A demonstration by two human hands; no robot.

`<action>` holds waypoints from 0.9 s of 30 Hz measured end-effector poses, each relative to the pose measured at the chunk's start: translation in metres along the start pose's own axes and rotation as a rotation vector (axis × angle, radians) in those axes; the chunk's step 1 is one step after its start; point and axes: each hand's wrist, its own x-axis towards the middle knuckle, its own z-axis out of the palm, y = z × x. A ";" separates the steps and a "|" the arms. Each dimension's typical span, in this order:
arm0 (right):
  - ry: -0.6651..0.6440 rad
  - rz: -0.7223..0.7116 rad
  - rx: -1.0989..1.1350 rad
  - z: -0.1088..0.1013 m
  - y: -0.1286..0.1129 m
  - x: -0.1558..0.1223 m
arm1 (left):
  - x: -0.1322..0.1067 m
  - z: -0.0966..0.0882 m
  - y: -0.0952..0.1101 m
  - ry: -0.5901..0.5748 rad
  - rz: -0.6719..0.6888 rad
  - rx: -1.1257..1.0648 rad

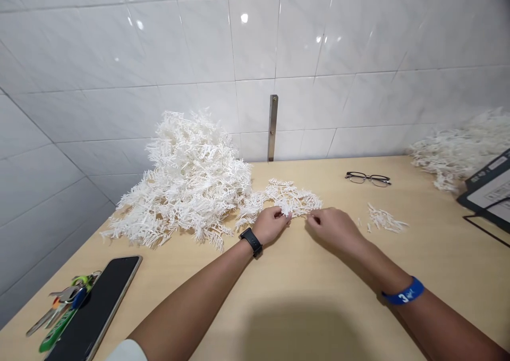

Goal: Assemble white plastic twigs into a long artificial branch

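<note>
My left hand, with a black watch on its wrist, pinches a white branched plastic sprig near the middle of the table. Fingers of my right hand are closed together just to the right, at the end of the same white strands; what exactly lies between them is too small to make out. Behind both hands a few more white branched sprigs lie spread on the wood. To the left rises a large heap of such white sprigs. Beyond my right hand lies a small pile of loose white bits.
Black-framed glasses lie toward the back right. Another white heap stands at the right edge beside a dark box with a label. A phone and keys lie front left. A tiled wall closes off the back.
</note>
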 end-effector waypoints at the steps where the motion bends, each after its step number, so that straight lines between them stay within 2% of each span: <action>1: -0.028 0.091 -0.038 -0.007 0.010 0.003 | 0.000 0.000 -0.001 0.001 -0.004 -0.008; 6: -0.277 0.439 -0.250 -0.043 0.055 0.011 | 0.000 0.001 -0.001 -0.006 -0.009 -0.055; 8: -0.356 0.562 -0.315 -0.054 0.064 0.011 | -0.001 0.001 0.001 -0.013 0.000 -0.023; 10: -0.381 0.595 -0.337 -0.060 0.063 0.012 | -0.002 0.002 0.002 -0.005 0.012 0.039; 11: -0.360 0.559 -0.322 -0.060 0.058 0.012 | -0.003 0.002 0.003 0.003 0.017 0.074; 13: -0.265 0.380 -0.223 -0.054 0.039 0.013 | -0.004 0.003 0.004 0.018 0.034 0.134; 14: -0.196 0.281 -0.135 -0.048 0.027 0.013 | -0.005 0.004 0.004 0.029 0.044 0.162; 17: -0.098 -0.017 0.174 -0.027 -0.006 0.016 | -0.008 0.006 0.005 0.050 0.071 0.247; 19: -0.024 -0.191 0.245 -0.013 -0.019 0.019 | -0.009 0.006 0.005 0.054 0.087 0.291; 21: 0.021 -0.303 0.285 -0.002 -0.022 0.019 | -0.011 0.006 0.006 0.055 0.101 0.317; 23: 0.048 -0.324 0.327 0.006 -0.019 0.017 | -0.011 0.005 0.007 0.053 0.113 0.324; 27: 0.084 -0.203 0.344 0.015 -0.010 0.012 | -0.011 0.005 0.008 0.027 0.142 0.252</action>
